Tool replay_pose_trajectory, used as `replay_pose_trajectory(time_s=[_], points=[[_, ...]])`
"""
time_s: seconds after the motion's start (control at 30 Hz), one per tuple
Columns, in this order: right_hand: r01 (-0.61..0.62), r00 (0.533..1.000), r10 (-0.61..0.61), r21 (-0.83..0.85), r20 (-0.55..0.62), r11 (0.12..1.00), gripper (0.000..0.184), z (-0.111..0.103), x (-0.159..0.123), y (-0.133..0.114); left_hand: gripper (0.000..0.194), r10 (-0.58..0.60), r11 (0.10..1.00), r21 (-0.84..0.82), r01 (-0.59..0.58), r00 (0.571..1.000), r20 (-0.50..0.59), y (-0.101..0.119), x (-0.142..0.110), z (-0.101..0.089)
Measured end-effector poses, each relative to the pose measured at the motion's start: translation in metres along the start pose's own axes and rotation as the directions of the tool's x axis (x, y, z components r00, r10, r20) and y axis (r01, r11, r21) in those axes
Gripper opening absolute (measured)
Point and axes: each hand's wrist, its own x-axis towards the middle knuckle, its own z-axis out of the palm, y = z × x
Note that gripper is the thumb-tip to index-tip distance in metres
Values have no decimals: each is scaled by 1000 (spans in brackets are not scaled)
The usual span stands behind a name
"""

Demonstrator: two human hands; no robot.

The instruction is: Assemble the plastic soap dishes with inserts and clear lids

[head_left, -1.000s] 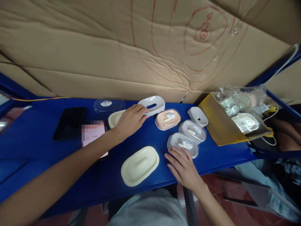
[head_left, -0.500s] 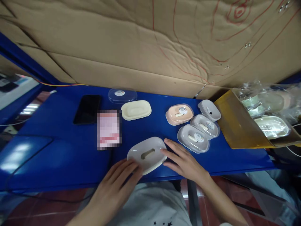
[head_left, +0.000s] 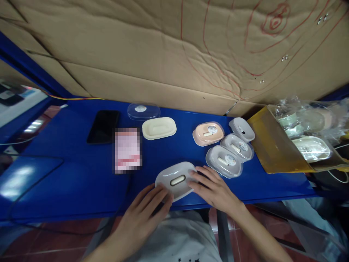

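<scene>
Grasping grey slotted dish (head_left: 177, 171) | left hand (head_left: 145, 209) 7 o'clock, right hand (head_left: 214, 188) 3 o'clock | likely light, stiff, slick (hold rim (head_left: 174, 165))

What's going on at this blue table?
A person has both hands on a grey dish: the left hand at its near left edge, the right hand at its right end. A pale bar shows in its slot. Behind it sit a cream piece and a clear lid; to the right, a peach dish and an open box.
</scene>
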Motion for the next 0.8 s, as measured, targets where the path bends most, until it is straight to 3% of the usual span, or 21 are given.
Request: replay_pose_trajectory(time_s=[0.37,0.47,0.57,0.67,0.73,0.8], points=[[34,997,-39,-72,-70,997,28,0,4,-2,24,-7,997,72,9,1000,-27,-10,41,15],[29,999,-29,-4,-45,1000,26,-2,12,0,20,11,996,87,-8,1000,-27,-11,46,17],[19,1000,-18,78,-22,997,37,-1,15,0,21,42,998,45,-41,999,-19,-16,46,13],[-29,1000,30,83,-7,996,39,3,13,0,21,15,1000,-24,-16,998,-57,-50,55,-4],[-62,998,62,63,5,996,44,5,11,-1,21,-137,989,38,142,985,-110,-94,71,-19],[-89,996,89,41,1,995,45,6,8,-2,32,-325,937,128,325,945,-18,-147,92,-30]])
